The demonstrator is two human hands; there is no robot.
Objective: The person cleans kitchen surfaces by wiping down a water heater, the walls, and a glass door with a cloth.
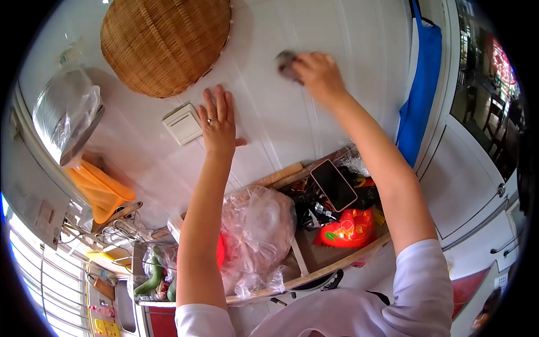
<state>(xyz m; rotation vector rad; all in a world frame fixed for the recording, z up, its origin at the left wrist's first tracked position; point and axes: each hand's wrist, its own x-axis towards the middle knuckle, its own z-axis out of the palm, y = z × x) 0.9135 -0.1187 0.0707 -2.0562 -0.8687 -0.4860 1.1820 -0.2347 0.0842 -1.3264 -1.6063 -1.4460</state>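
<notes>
My left hand [219,121] lies flat against the white tiled wall [269,123], its fingers stretched upward and a ring on one of them. Just left of it is a white wall switch [183,123], and a round woven bamboo basket [165,45] hangs above. Higher up and to the right, my right hand [320,73] is closed on a dark grey scrubbing pad [288,65], which is held against the wall. The pad is blurred, so its exact kind is hard to make out.
Below my arms, a wooden tray [337,255] holds clear plastic bags [255,230], a phone [333,185] and a red packet [348,227]. An orange cloth [101,191] hangs at left, near a plastic-wrapped item [67,112]. A blue cloth [421,84] hangs beside the door [466,168].
</notes>
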